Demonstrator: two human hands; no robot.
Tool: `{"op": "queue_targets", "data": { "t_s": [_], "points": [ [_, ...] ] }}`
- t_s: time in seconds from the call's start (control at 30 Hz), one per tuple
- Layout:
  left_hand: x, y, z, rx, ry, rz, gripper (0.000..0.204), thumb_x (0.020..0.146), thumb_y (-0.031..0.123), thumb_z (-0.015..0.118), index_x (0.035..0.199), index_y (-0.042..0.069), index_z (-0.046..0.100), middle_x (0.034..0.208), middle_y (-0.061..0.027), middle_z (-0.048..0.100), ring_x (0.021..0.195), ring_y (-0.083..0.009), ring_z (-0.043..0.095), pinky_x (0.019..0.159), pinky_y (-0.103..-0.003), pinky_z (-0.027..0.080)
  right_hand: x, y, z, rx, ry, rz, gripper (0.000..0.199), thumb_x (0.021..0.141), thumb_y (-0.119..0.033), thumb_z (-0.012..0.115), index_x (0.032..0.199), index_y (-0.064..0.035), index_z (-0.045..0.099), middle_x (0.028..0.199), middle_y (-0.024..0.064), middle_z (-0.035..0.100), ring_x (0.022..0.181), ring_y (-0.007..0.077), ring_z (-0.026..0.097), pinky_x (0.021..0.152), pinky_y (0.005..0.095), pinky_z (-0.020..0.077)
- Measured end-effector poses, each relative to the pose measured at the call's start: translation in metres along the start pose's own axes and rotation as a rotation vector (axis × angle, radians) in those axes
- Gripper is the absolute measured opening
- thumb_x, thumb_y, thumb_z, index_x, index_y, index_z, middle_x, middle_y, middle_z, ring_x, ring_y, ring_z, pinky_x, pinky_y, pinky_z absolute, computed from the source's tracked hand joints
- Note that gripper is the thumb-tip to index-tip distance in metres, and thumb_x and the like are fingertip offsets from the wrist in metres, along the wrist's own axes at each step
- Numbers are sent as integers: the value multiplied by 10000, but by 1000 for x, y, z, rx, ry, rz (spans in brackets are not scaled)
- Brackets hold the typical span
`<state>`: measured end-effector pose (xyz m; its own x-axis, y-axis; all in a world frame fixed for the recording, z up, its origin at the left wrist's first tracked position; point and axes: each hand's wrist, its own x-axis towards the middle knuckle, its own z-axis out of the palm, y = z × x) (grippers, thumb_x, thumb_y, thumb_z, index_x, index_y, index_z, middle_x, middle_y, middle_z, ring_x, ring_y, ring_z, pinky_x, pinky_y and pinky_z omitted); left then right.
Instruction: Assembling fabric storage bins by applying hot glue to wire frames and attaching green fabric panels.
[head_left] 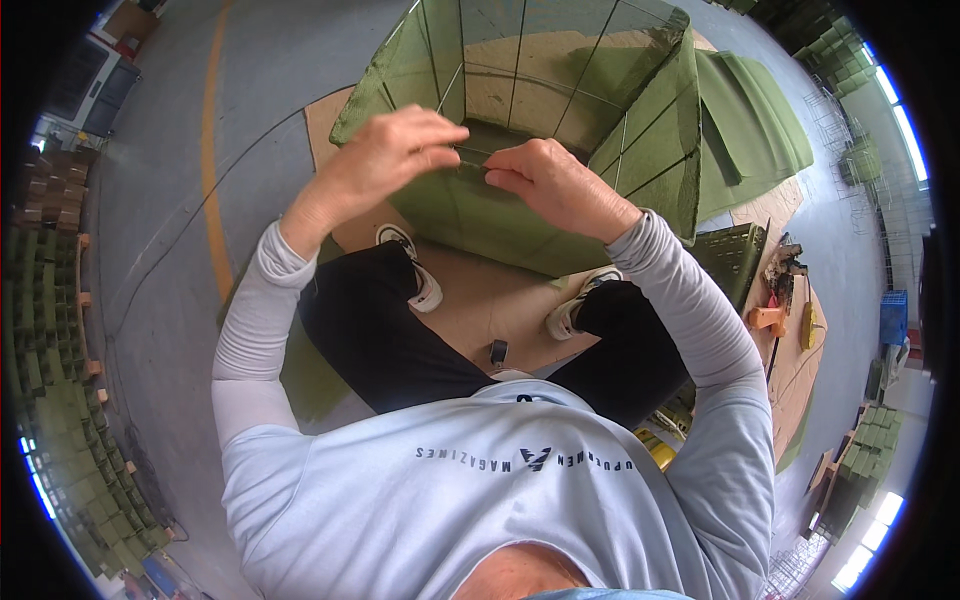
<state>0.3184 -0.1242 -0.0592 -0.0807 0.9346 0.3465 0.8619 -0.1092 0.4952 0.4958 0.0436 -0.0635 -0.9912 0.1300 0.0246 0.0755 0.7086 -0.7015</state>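
In front of me stands a box-shaped wire frame covered in green mesh fabric (480, 220), its top side facing up toward me. Above its near top edge is my left hand (395, 150), slightly blurred, with the fingers stretched out and the thumb apart from them. Close by on the right, my right hand (555, 180) has its thumb and forefinger pinched together at the same edge. Whatever lies between those fingertips is too small to make out. Thin metal wires (517, 70) run along the inside of the frame.
Brown cardboard (470, 290) lies under the frame and my feet. Green fabric sheets (750, 120) spread out to the right. Near my right knee are an orange-handled tool (768, 319) and a yellow-handled one (808, 325). Stacked green pieces (50, 340) line the far left; a blue crate (893, 312) stands far right.
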Motion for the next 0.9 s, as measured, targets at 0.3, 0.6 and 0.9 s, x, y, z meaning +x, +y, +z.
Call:
{"op": "queue_targets", "data": {
  "t_s": [0.3, 0.6, 0.9],
  "points": [
    [5, 5, 2, 156, -153, 51, 255, 844, 166, 722, 1020, -16, 688, 972, -115, 665, 956, -288, 615, 818, -395, 505, 1, 14, 13, -90, 143, -251, 273, 979, -208, 583, 1033, 42, 680, 876, 251, 668, 821, 413, 643, 732, 424, 518],
    [13, -2, 37, 89, -58, 146, 143, 819, 96, 724, 856, -12, 637, 788, -114, 591, 809, -289, 566, 738, -416, 474, -11, 29, -22, -356, 239, -211, 264, 983, -297, 537, 971, -79, 684, 901, 139, 705, 835, 341, 687, 752, 448, 555],
    [14, 3, 39, 54, -13, 141, 150, 831, 101, 719, 852, -22, 637, 784, -114, 596, 800, -278, 563, 732, -405, 474, -68, 140, -148, -579, 214, 785, 609, 834, -596, 642, 832, 7, 733, 807, 138, 730, 788, 283, 720, 797, 416, 559]
  ]
}}
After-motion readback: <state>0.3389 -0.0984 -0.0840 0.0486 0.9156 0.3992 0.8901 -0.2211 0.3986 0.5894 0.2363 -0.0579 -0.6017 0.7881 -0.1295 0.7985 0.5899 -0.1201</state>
